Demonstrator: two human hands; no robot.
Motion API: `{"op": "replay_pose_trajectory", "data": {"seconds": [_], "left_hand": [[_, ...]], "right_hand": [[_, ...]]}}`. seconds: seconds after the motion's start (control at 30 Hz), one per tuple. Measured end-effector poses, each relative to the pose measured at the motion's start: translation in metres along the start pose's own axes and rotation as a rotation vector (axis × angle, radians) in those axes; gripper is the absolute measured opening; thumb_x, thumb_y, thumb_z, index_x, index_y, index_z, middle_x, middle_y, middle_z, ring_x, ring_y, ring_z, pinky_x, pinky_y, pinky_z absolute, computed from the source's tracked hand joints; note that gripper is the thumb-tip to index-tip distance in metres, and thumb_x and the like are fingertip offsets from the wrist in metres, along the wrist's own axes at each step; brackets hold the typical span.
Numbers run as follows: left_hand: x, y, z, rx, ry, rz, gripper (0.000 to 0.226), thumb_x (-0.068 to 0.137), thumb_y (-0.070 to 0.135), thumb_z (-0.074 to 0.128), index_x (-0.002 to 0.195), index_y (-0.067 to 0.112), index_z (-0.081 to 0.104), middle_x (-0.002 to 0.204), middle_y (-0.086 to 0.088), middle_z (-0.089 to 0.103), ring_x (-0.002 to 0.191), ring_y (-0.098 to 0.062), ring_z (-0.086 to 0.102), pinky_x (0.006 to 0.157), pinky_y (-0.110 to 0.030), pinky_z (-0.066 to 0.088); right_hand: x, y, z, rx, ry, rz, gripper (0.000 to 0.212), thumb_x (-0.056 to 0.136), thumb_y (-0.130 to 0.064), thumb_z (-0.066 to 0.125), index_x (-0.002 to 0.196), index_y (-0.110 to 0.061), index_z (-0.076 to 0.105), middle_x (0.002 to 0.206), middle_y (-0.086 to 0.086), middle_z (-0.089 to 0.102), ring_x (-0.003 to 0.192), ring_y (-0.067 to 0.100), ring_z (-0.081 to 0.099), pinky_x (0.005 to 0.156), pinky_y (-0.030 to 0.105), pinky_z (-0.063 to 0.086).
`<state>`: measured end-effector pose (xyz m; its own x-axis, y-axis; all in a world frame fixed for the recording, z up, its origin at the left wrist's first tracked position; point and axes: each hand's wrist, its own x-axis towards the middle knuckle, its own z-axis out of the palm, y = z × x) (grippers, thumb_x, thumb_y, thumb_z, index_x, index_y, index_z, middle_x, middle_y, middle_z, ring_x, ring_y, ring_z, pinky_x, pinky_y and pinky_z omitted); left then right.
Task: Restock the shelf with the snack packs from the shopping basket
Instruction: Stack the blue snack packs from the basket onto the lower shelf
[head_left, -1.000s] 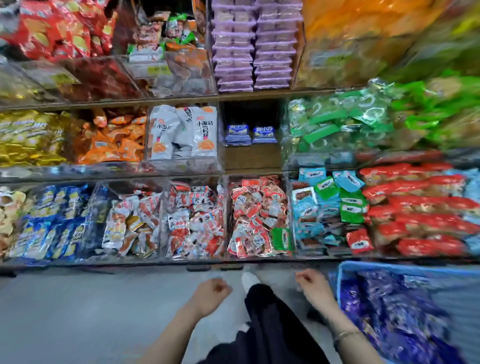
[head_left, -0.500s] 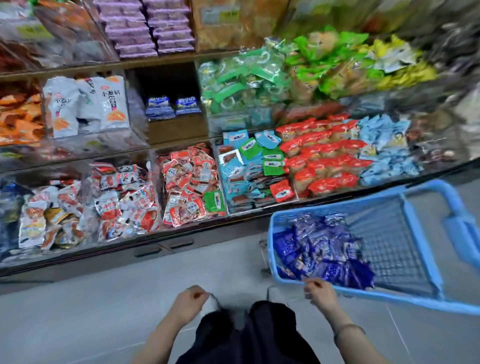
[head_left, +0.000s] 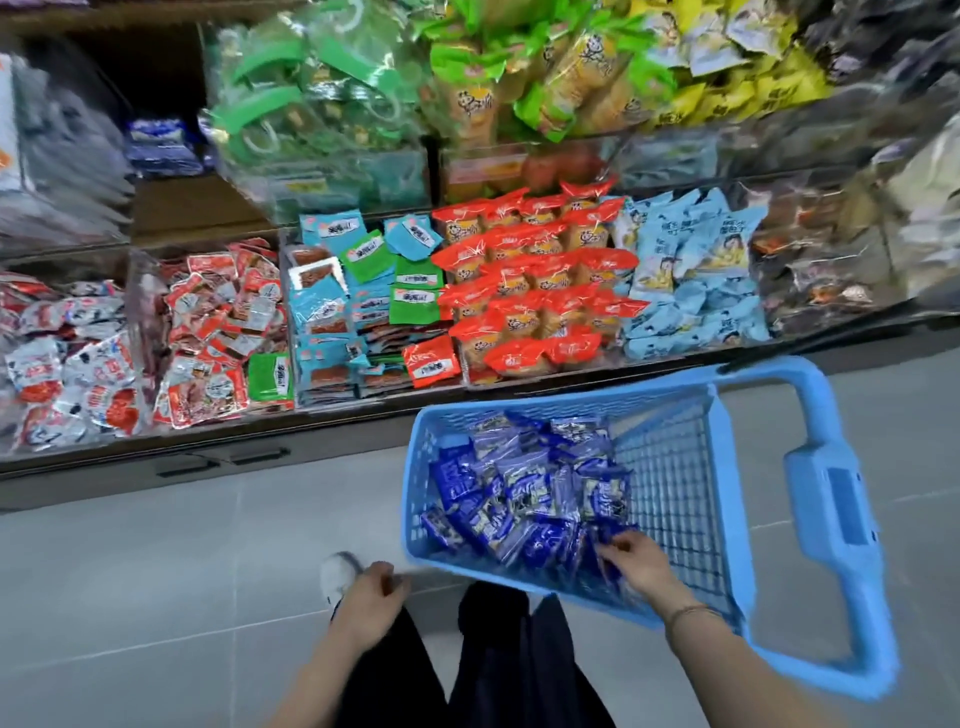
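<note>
A light-blue plastic mesh shopping basket with a broad loop handle stands on the grey tiled floor, just in front of the shelf. Small dark-blue foil snack packs lie heaped in the end of the basket nearest the person.

The right hand reaches over the near rim, its fingers curled down onto the packs at the edge of the heap; motion blur hides whether it pinches one. A thin bracelet circles that wrist. The left hand hangs beside the black trousers, fingers loosely curled, holding nothing.

On the shelf's lower tier, clear bins hold orange-red packs beside pale-blue packs. Higher up on the left, a few blurred blue packs sit at the back of a brown compartment.
</note>
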<state>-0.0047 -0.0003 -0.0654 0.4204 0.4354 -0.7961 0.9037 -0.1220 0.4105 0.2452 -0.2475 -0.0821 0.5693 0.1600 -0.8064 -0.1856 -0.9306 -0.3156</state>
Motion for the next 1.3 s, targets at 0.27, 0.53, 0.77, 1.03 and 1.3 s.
{"op": "replay_pose_trajectory", "data": {"seconds": [0.27,0.53,0.77,1.03,1.3], "left_hand": [[0.045,0.029,0.033,-0.018,0.124,-0.116,0.041,0.089,0.011,0.062,0.123,-0.004,0.046,0.119,-0.026,0.057,0.109,-0.038,0.057,0.09,-0.041,0.047],[0.073,0.034,0.051,-0.18,0.302,-0.192,0.02,0.091,0.017,0.061,0.101,0.009,0.045,0.088,-0.005,0.054,0.077,-0.021,0.053,0.05,-0.016,0.034],[0.072,0.026,0.052,-0.228,0.294,-0.163,0.019,0.09,0.019,0.062,0.102,0.011,0.049,0.098,-0.011,0.06,0.087,-0.028,0.059,0.073,-0.031,0.041],[0.074,0.028,0.053,-0.269,0.281,-0.162,0.02,0.089,0.016,0.061,0.099,0.008,0.046,0.102,-0.017,0.058,0.084,-0.029,0.056,0.069,-0.031,0.039],[0.074,0.026,0.063,-0.24,0.2,-0.135,0.065,0.088,0.01,0.064,0.136,-0.005,0.023,0.133,-0.023,0.037,0.125,-0.035,0.041,0.107,-0.046,0.036]], "right_hand": [[0.069,0.021,0.023,-0.097,-0.172,0.139,0.078,0.084,-0.043,0.066,0.14,-0.001,0.033,0.136,0.016,0.048,0.112,0.024,0.052,0.079,0.025,0.044],[0.111,0.025,0.074,-0.176,-0.117,0.2,0.112,0.069,-0.062,0.07,0.143,0.004,0.019,0.149,0.018,0.028,0.138,0.037,0.023,0.109,0.044,0.03],[0.119,0.026,0.084,-0.029,-0.04,0.215,0.087,0.074,-0.033,0.078,0.136,0.003,0.029,0.137,0.022,0.044,0.125,0.037,0.043,0.101,0.043,0.041],[0.116,0.037,0.067,0.068,-0.138,0.149,0.082,0.084,-0.027,0.07,0.145,-0.001,0.022,0.138,0.019,0.047,0.126,0.034,0.045,0.1,0.036,0.038],[0.119,0.031,0.068,-0.085,-0.168,0.17,0.078,0.083,-0.03,0.067,0.141,0.001,0.025,0.138,0.02,0.043,0.123,0.035,0.046,0.097,0.036,0.042]]}}
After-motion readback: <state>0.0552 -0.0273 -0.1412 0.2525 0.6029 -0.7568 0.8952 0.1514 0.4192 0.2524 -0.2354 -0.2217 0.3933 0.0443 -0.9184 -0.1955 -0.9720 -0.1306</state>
